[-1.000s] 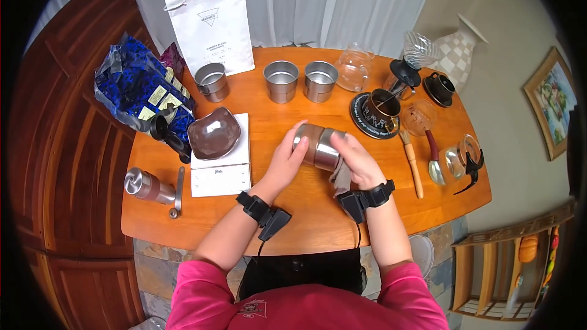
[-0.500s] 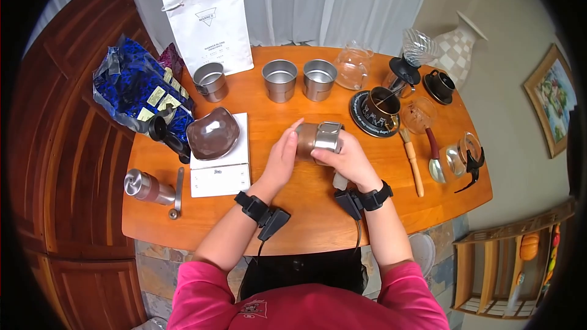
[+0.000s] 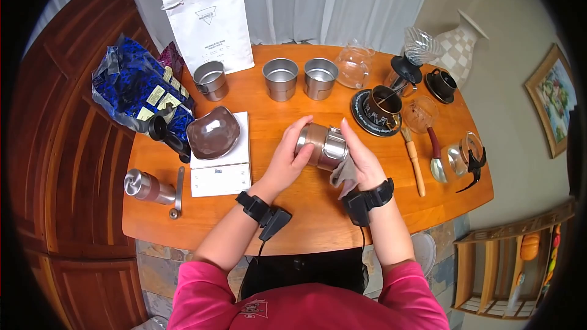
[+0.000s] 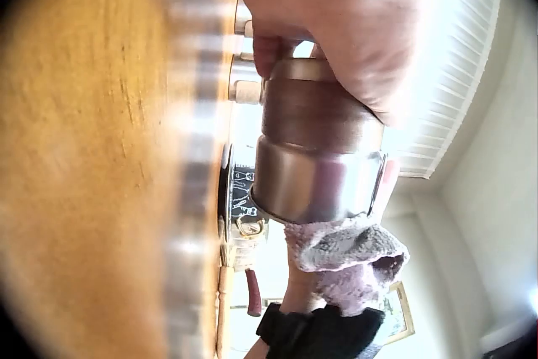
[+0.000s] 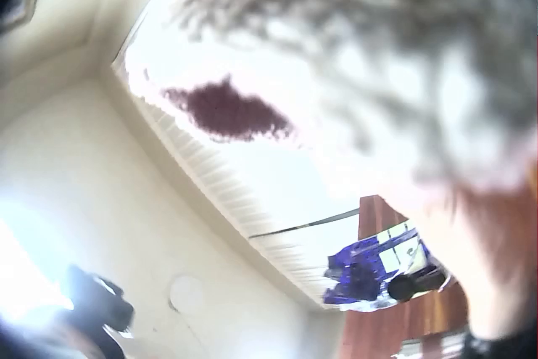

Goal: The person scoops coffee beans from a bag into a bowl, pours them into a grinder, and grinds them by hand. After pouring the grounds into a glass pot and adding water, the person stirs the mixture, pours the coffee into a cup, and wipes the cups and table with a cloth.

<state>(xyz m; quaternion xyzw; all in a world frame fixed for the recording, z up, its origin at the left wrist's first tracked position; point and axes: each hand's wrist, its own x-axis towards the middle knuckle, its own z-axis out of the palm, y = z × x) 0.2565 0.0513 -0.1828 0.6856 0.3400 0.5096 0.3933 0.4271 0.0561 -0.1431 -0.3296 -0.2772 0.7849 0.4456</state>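
Note:
Both hands hold a steel cup with a brown band [image 3: 320, 146] on its side above the table, in the middle of the head view. The left hand [image 3: 286, 157] grips its left end, thumb on the near side and fingers round the far side. At the other end is the right hand [image 3: 363, 162], with a crumpled grey cloth [image 3: 345, 176] held against the cup and hanging below it. In the left wrist view the cloth [image 4: 349, 254] overlaps the cup's plain steel end. Close up, the cloth [image 5: 403, 73] fills much of the right wrist view and hides the fingers.
Several steel cups [image 3: 280, 79] stand at the back by a white bag [image 3: 211, 24]. At left are a brown dish [image 3: 214, 133] on a white scale [image 3: 221, 182], a hand grinder [image 3: 149, 186] and a blue bag [image 3: 143, 85]. A black-and-gold cup [image 3: 385, 102], brush [image 3: 414, 162] and glassware [image 3: 422, 115] stand at right.
The steel cup has been turned in the hands. The right hand's thumb has moved off the near side up to the cup's end, and more of the cloth shows.

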